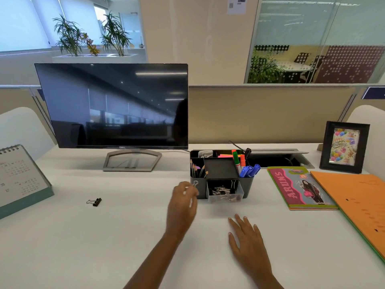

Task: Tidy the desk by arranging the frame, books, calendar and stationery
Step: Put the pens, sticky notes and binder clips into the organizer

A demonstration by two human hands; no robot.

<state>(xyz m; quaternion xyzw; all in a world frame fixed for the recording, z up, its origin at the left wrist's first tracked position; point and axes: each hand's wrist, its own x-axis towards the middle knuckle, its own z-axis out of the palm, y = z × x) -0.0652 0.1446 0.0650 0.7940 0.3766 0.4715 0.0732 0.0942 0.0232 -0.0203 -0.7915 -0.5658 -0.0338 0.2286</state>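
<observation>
A black desk organiser [220, 170] stands mid-desk with pencils, markers and sticky notes; its clear drawer [226, 192] is pulled out and holds several binder clips. My left hand [183, 202] hovers just left of the organiser and pinches a small binder clip [195, 183] by its wire handle. My right hand [248, 238] lies flat on the desk in front of the drawer, fingers spread. Another black binder clip [94, 202] lies loose on the desk to the left. The desk calendar [19, 180] stands at far left, the photo frame [343, 147] upright at back right, the books [300, 187] beside an orange folder [358, 205].
A dark monitor [112, 105] on its stand fills the back left. A cable port with an open lid [279, 157] is set into the desk behind the organiser. A beige partition [270, 113] runs along the desk's back edge.
</observation>
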